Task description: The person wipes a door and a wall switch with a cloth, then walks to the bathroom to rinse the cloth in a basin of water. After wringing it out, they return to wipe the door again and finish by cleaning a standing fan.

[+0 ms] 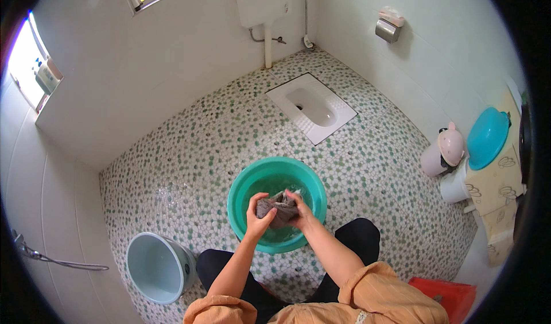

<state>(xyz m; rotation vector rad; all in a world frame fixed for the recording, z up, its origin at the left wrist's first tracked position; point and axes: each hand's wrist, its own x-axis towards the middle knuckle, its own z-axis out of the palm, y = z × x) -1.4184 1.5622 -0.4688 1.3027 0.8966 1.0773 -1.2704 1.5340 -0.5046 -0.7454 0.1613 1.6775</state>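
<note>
A green plastic basin (277, 162) with water in it stands on the tiled floor between my knees. Over the water, both hands grip a bunched grey-brown cloth (282, 214). My left hand (258, 216) holds its left side, fingers and thumb curled round it. On the right side, my right hand (302, 210) clasps the same cloth. The cloth's underside and some fingertips are hidden.
A light blue bucket (157, 266) stands at the lower left. Beyond the basin is a white squat toilet (312, 106) set in the floor. Along the right wall are a pink bin (432, 160), a white container (454, 188) and a blue basin (487, 139). A red plastic object (452, 296) lies lower right.
</note>
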